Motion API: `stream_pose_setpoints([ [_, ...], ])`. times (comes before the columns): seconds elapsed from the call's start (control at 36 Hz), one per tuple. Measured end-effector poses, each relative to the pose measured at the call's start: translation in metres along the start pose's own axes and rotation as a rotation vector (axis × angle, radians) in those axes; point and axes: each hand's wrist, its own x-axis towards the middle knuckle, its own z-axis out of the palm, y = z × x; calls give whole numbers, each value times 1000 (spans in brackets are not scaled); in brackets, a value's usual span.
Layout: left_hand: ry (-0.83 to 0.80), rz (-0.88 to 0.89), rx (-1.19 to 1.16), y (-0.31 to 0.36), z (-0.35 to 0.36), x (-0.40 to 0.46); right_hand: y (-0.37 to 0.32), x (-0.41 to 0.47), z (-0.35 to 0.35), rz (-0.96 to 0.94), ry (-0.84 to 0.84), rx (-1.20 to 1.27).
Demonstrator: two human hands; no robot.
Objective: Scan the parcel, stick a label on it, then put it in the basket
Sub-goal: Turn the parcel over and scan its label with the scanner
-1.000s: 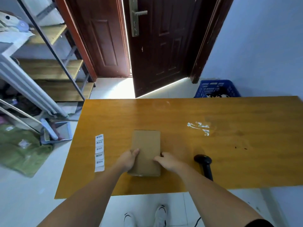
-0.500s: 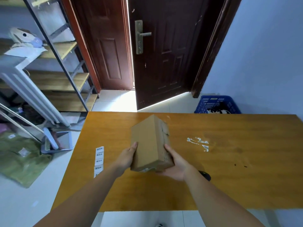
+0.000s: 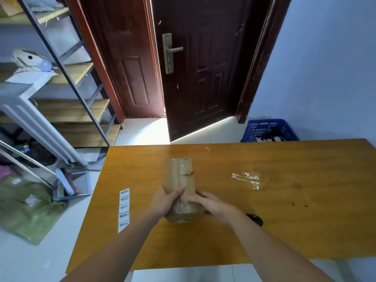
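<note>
Brown cardboard parcel [image 3: 180,186] gripped in both hands above the near-middle of an orange-brown wooden table [image 3: 284,220], taped seam side turned up and its long axis running away toward the far edge. Left hand [image 3: 164,202] clasped round the parcel's near-left side, thumb laid across the top face beside the seam; right hand [image 3: 213,206] closed on the near-right side, fingers curled against the cardboard. Torn tape and a ragged flap visible at the parcel's far end. Unclear whether the near end touches the table or hangs just clear of it.

Strip of white labels [image 3: 124,209] with printed characters lying flat on the table just left of the left hand, running near to far, close to the left edge. Black scanner [image 3: 255,219] lying on the table behind the right forearm, only its dark head showing. Patch of white residue [image 3: 247,179] stuck to the tabletop right of the parcel.

Blue plastic basket [image 3: 268,130] standing on the floor beyond the table's far edge, to the right, against a pale blue wall, with something dark and white inside. Dark brown door [image 3: 203,68] ajar behind, daylight on the tiles at its foot. Metal shelving [image 3: 81,94] with wooden boards at far left; dustpan and brush [image 3: 71,186] on the floor left of the table.
</note>
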Motion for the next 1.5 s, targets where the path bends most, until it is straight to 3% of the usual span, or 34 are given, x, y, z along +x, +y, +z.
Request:
stream_pose_setpoints([
  [0.17, -45, -101, -228, -30, -15, 6, 19, -2, -23, 42, 206, 35],
  [0.31, -134, -139, -312, -45, -6, 0, 43, 0, -16, 169, 38, 309],
  [0.39, -121, -120, -237, -48, 2, -1, 54, 4, -6, 155, 80, 377],
  [0.5, -148, -125, 15, -47, 7, -6, 59, 5, 3, 84, 248, 184],
  [0.58, -215, -74, 112, -49, 13, -10, 63, 8, 8, 51, 262, 39],
  [0.67, -164, -68, 206, -62, 17, -6, 70, 12, 13, 51, 251, -20],
  [0.83, -231, -85, 243, -78, 23, -5, 87, 15, 13, 52, 257, -151],
  [1.0, -188, -105, 213, -85, 28, -3, 95, 21, 4, -15, 255, -265],
  [1.08, -178, -115, 222, -88, 28, -1, 99, 13, -21, -69, 494, -472],
  [1.17, -164, -113, 277, -89, 29, 0, 112, -7, -57, -156, 757, -845],
  [1.25, -156, -117, 313, -91, 31, 1, 128, -23, -85, -74, 822, -971],
  [1.36, -145, -121, 333, -93, 31, 3, 152, -32, -101, 172, 821, -716],
  [1.44, -148, -121, 348, -94, 31, 5, 168, -30, -103, 323, 707, -343],
  [1.5, -144, -123, 356, -95, 30, 6, 179, -27, -98, 344, 627, -271],
])
